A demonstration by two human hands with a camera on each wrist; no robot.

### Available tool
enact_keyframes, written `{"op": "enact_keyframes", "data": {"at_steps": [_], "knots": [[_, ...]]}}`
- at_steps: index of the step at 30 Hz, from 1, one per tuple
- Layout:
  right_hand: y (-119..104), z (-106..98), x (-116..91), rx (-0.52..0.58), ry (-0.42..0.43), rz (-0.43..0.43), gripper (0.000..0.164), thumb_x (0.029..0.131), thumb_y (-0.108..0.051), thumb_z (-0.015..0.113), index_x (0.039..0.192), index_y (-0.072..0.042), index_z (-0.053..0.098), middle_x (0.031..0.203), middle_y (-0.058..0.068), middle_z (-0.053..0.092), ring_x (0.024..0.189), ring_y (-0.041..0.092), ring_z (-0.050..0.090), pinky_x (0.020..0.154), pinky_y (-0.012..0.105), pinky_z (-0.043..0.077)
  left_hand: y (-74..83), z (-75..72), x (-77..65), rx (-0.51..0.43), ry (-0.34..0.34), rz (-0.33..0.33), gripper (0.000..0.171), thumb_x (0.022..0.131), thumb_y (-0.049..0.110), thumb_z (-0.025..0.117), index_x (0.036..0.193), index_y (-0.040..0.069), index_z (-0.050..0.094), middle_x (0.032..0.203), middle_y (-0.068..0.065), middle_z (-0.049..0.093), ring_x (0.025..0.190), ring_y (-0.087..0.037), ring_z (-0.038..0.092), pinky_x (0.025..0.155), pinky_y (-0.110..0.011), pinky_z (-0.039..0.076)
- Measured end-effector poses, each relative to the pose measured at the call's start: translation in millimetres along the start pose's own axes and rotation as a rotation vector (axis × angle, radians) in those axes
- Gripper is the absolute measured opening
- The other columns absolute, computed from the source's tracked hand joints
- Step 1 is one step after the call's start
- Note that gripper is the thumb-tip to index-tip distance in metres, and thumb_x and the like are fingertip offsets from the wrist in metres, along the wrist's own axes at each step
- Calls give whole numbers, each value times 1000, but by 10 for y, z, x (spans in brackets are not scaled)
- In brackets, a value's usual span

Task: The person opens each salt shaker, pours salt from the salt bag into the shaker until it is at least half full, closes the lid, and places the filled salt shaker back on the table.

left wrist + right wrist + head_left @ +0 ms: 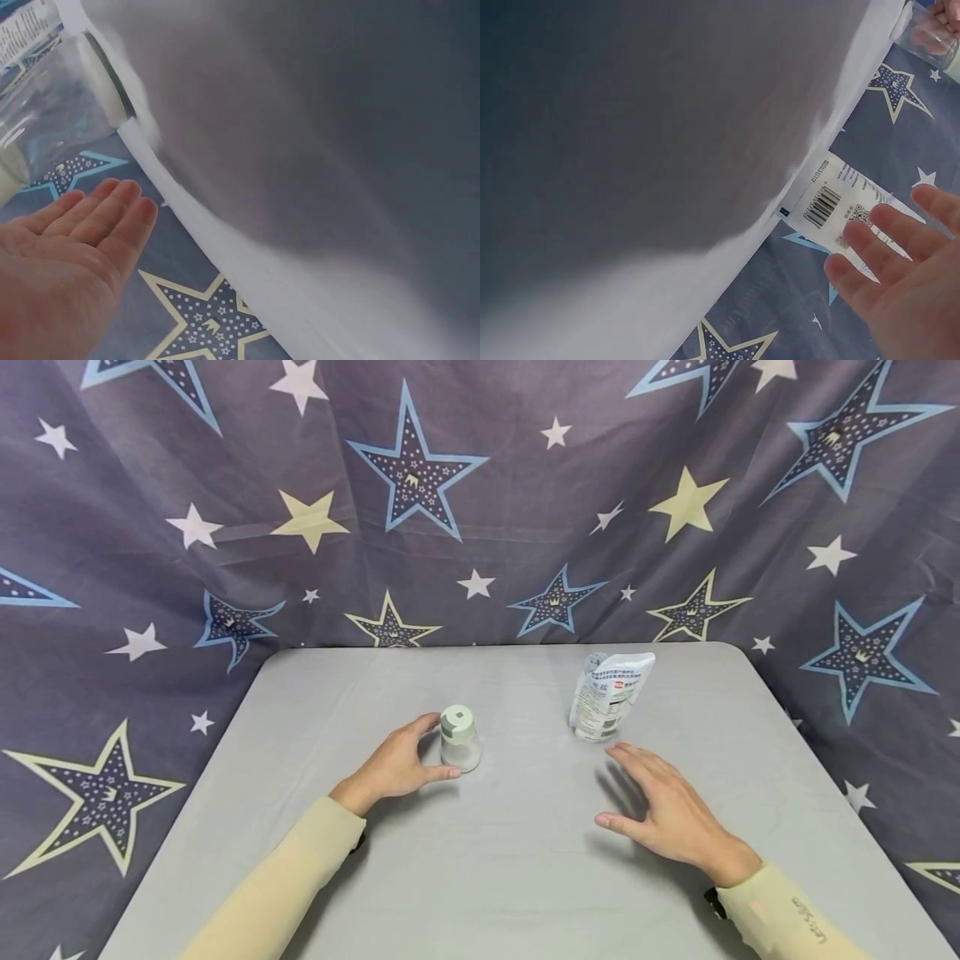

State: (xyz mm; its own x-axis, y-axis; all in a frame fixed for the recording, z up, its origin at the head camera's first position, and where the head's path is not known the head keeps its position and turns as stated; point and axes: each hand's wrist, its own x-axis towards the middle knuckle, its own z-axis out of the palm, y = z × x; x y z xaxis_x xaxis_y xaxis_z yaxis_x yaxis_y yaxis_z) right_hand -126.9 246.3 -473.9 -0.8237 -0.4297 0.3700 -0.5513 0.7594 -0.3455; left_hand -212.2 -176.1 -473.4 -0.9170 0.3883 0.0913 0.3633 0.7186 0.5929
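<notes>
The left hand (401, 762) holds nothing; its fingers are extended, and the thumb lies apart from them, so that together they frame the left side of a clear jar (461, 753); in the head view the fingertips come up beside the pale green lid (457, 718) and the thumb tip overlaps the jar low down, though whether it touches there I cannot tell; the left wrist view shows all the visible fingers straight, with none wrapped round the glass.

The right hand (670, 814) is empty too, fingers spread and thumb held away; its fingertips are just beside the foot of a white printed pouch (607, 700), which stands on its base to the right of the jar and well apart from it.

For a good hold on the jar, I judge that finger and thumb should meet it at 1 level, round the clear body below the lid; a low thumb against high fingers could tip it. The pouch looks likely to crease under pressure, so the right hand would do best to slide round both sides and squeeze evenly; a push from 1 side could topple it.

Both of these 2 things stand upright on the pale table (517, 868), the pouch nearer its far edge; beyond rises a dark star-patterned curtain (525, 485); cream sleeves (300, 852) reach almost to the wrists.
</notes>
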Motion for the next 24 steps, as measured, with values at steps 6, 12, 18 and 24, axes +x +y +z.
{"op": "enact_keyframes", "data": {"at_steps": [6, 12, 18, 24], "knots": [[-23, 17, 10, 2, 6, -10, 95, 80, -60, 82, 152, -8, 48, 152, 16, 51, 138, 37, 48, 112, 59, 35, 44, 26, 30, -42, 12, 8, 97, 73, 40, 94, 149, 2, 46, 146, -18, 56, 136, -37, 52, 115, -51, 39], [-47, 19, 13, 9, -3, -4, 95, 79, -60, 81, 152, -9, 47, 153, 15, 50, 138, 37, 47, 112, 59, 35, 56, 72, 64, -69, 5, -15, 94, 75, 40, 93, 148, 3, 47, 142, -16, 60, 132, -37, 56, 111, -51, 43], [-52, 19, 16, 10, -14, 8, 96, 80, -61, 81, 152, -9, 47, 153, 15, 49, 139, 37, 46, 113, 59, 34, 59, 88, 92, -101, -1, -50, 86, 77, 39, 91, 145, 5, 52, 135, -13, 65, 124, -34, 62, 107, -49, 47], [-52, 24, 15, 6, -12, 4, 96, 80, -61, 81, 152, -8, 47, 153, 16, 50, 139, 37, 47, 112, 59, 34, 61, 95, 104, -150, -8, -36, 72, 83, 33, 88, 141, 5, 57, 132, -13, 67, 120, -32, 65, 106, -47, 49]]}}
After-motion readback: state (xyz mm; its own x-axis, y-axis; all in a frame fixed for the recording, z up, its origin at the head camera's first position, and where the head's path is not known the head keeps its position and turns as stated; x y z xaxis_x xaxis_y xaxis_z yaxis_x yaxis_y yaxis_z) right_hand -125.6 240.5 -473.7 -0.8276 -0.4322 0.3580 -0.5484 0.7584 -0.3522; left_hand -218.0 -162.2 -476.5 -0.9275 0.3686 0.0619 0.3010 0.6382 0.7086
